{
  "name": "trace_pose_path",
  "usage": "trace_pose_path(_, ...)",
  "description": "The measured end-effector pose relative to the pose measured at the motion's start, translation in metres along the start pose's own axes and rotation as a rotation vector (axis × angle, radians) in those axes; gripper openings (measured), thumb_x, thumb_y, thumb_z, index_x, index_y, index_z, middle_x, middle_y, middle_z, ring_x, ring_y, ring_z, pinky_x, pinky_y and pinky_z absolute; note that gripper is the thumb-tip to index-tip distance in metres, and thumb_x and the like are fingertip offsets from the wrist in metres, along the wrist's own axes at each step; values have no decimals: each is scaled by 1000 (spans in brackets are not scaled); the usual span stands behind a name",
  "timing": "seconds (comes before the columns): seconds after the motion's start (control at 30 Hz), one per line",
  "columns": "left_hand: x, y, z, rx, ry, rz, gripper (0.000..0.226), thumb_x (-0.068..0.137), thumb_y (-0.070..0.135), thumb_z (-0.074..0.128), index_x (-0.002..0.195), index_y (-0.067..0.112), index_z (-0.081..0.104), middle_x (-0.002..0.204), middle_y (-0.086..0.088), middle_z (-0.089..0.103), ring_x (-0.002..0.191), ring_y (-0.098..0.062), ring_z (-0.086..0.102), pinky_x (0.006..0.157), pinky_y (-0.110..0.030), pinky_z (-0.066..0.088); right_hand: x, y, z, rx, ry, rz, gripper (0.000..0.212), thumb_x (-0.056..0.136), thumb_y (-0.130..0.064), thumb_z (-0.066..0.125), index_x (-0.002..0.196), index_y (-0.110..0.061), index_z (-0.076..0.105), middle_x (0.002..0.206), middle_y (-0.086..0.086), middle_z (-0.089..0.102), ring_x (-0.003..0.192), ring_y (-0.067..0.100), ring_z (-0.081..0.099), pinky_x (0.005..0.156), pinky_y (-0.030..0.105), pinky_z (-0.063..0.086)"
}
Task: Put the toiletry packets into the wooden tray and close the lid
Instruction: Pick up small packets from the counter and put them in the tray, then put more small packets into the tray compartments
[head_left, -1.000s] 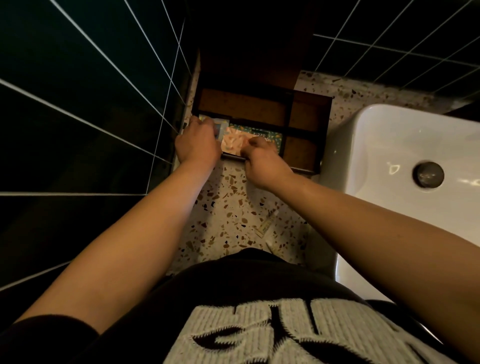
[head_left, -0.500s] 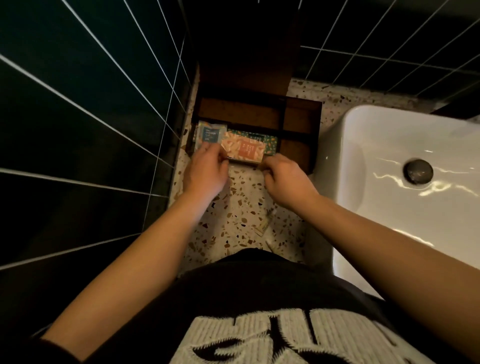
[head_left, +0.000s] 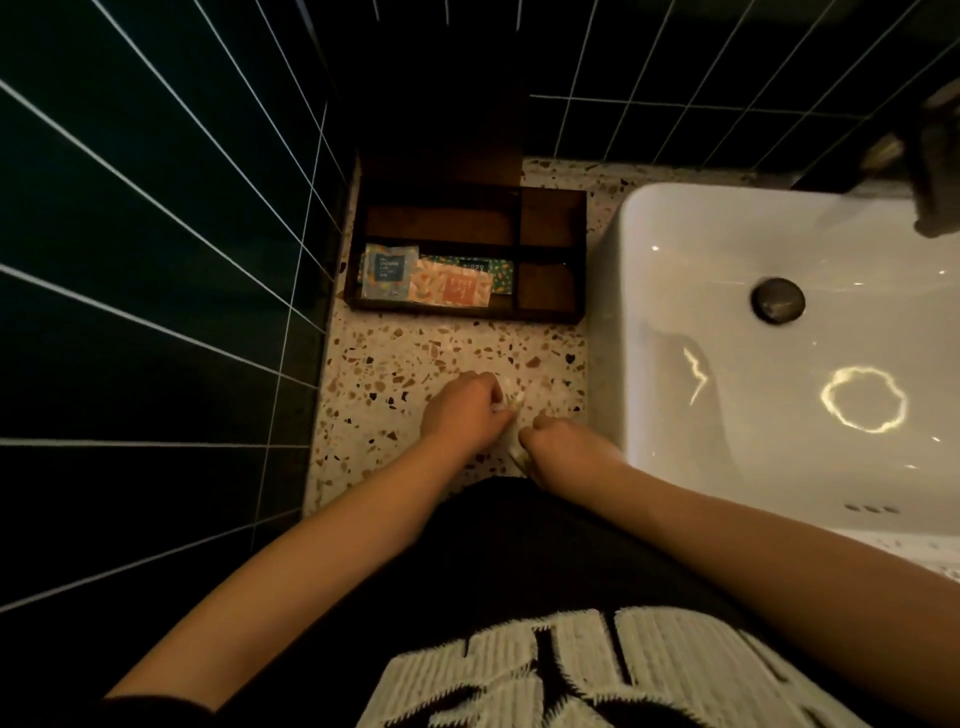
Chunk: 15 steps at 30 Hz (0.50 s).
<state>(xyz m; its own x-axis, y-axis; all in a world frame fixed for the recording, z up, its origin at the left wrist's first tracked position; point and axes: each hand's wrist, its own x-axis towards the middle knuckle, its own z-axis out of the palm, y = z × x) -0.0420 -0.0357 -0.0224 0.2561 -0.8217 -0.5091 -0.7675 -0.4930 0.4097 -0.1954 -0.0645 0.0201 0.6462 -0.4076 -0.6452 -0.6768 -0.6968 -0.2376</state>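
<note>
Packets (head_left: 439, 278) already lie in the wooden tray (head_left: 467, 312), in its near left compartment: a pale blue one at the left, an orange patterned one overlapping it, and a green one partly under that. The tray sits at the far end of the speckled surface (head_left: 395, 364), against the dark tiled wall, with the white sink (head_left: 727, 270) to its right. Its lid (head_left: 441, 150) stands raised at the far side, dark and hard to make out.

Closer to us, two slim pale packets are left on the surface. Our left hand (head_left: 460, 413) is curled over one slim packet (head_left: 511, 402), fingers pinching its near end. Our right hand (head_left: 561, 447) is closed on the other pale packet (head_left: 517, 452), which pokes out at the near left of the fist. How firm either grip is, we cannot tell in this dim light.

We judge these to be light, thin things, paper or film wrapped, flexible and likely to bend if held only at one tip. The wrap looks smooth, so it may slide on the polished stone instead of lifting. We would take each across its narrow width near the middle, thumb on one long edge and fingers on the other, or nudge it to the surface's edge to get a finger beneath. Little force is needed; squeezing hard could crease them. The far and right compartments look bare, so there is room.
</note>
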Motion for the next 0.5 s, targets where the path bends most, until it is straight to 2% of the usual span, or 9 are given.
trace_pose_path(0.17,-7,4,5,11,39,-43,23,89,45,66,98,24,67,105,0,64,93,-20,62,80,-39,55,1,-3,15,-110,-24,-25,24,101,-18,47,121,-8,56,113,15,58,101,34,62,68,40,46)
trace_pose_path(0.3,-13,5,5,32,39,-72,22,89,40,65,100,22,72,106,-1,65,92,-21,64,79,-40,57,0,-5,21,-111,28,-28,22,100,-16,47,120,-8,51,110,14,59,95,33,64,65,41,48)
trace_pose_path(0.5,-22,-1,3,62,16,-130,21,87,36,69,101,20,70,107,-1,62,94,-22,63,81,-40,56,2,-4,21,-27,21,-6,17,99,-14,48,114,-7,54,111,14,60,98,33,64,69,40,49)
